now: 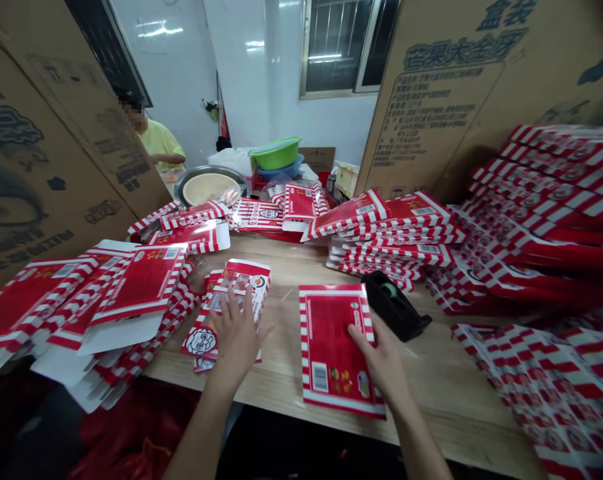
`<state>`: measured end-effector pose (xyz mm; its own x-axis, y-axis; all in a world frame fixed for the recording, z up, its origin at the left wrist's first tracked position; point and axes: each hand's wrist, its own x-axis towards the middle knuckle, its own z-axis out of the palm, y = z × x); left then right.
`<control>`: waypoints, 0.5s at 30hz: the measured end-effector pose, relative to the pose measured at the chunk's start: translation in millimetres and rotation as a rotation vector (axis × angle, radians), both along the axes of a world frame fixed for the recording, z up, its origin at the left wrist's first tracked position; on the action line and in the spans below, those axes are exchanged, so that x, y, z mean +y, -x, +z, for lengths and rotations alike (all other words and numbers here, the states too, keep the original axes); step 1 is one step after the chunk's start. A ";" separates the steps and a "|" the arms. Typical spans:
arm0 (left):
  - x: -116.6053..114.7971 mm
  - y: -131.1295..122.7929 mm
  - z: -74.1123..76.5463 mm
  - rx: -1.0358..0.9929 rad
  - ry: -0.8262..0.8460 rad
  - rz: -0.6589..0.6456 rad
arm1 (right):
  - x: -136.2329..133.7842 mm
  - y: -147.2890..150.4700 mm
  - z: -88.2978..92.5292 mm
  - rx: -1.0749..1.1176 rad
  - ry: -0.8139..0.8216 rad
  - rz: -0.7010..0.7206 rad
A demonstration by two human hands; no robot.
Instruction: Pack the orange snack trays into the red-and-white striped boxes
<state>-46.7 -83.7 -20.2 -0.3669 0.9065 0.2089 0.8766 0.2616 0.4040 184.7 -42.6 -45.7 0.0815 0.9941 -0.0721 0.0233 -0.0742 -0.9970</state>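
Note:
My left hand (235, 337) is spread with its fingers apart over a red and white printed box (249, 273) that has a clear window. Beneath that box lie other printed pieces, one with a cartoon face. My right hand (384, 357) grips the right edge of a flat red carton (334, 340), its thumb on top and the other fingers hidden behind. The carton shows a barcode and small food pictures near its lower end. Just beyond my right hand stands a black tape dispenser (394, 303).
Folded red cartons (141, 283) are heaped at the left, and more cartons (391, 227) are stacked behind the dispenser. Tall striped stacks (546, 220) fill the right side. Large cardboard boxes (446, 100) flank the wooden table (281, 267). Basins (276, 155) and a person in yellow (161, 143) are beyond.

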 end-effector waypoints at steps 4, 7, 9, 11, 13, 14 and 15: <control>-6.7 4.4 -19.2 0.387 0.259 0.029 | 34.8 17.3 -16.3 0.102 0.010 -0.033; -12.7 -0.9 -12.8 0.463 0.303 -0.009 | 49.6 27.5 -32.5 0.173 -0.013 0.020; -15.5 -0.3 2.3 0.457 0.265 -0.017 | 53.1 32.2 -41.6 0.214 -0.040 0.033; -19.7 7.2 22.9 0.366 0.218 0.016 | 53.1 34.7 -47.3 0.245 -0.077 0.013; -26.8 21.2 43.9 0.211 0.141 0.125 | 51.5 34.8 -47.5 0.268 -0.127 -0.036; -31.1 29.2 52.8 0.124 0.046 0.202 | 50.9 34.0 -45.4 0.275 -0.160 -0.067; -35.6 37.1 60.0 0.026 -0.087 0.278 | 50.5 32.8 -42.0 0.278 -0.199 -0.097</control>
